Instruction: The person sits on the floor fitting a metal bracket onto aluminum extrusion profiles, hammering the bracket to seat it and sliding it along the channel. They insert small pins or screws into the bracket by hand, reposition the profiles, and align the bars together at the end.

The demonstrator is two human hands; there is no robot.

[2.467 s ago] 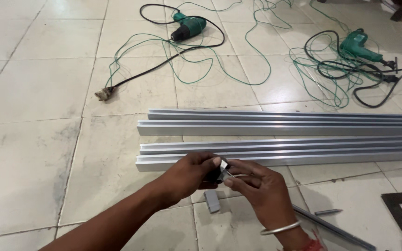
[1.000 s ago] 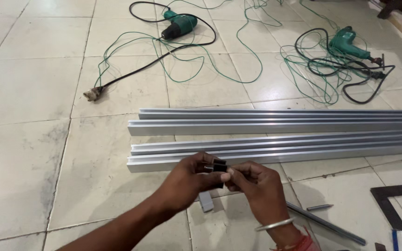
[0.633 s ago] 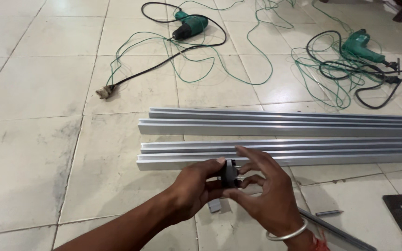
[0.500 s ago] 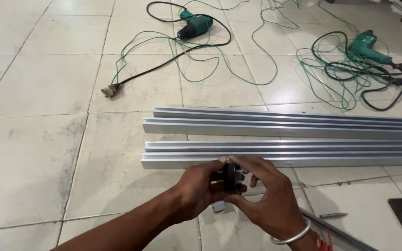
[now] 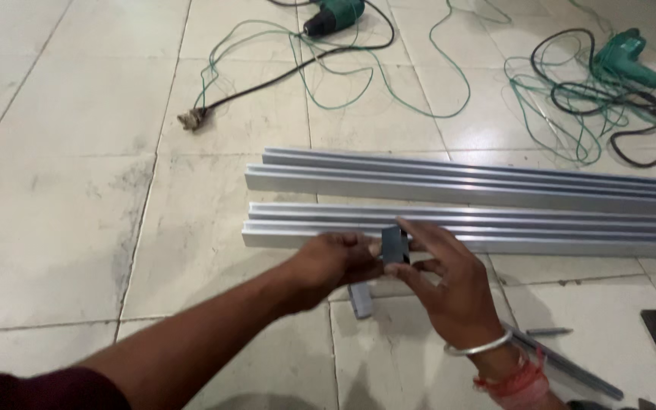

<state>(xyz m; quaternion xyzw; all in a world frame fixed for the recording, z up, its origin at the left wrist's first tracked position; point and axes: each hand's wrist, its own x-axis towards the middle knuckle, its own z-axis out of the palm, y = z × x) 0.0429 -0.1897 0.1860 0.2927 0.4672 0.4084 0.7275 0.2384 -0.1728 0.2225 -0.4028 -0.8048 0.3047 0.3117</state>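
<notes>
Your left hand (image 5: 335, 260) and right hand (image 5: 449, 285) both pinch a small dark block (image 5: 394, 244) just above the metal rails (image 5: 465, 220) on the tiled floor (image 5: 62, 197).

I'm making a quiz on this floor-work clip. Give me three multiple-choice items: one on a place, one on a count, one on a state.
1. Where do the aluminium rails lie?
A. on a bench
B. on the tiled floor
C. against a wall

2. How many green drills are in view?
A. one
B. two
C. four

3. How is the small dark piece held?
A. between both hands
B. by one hand alone
C. lying untouched

Answers:
1 B, the rails rest flat on tiles.
2 B, one drill at top centre, another drill at top right.
3 A, the left hand and right hand both grip it.
</notes>
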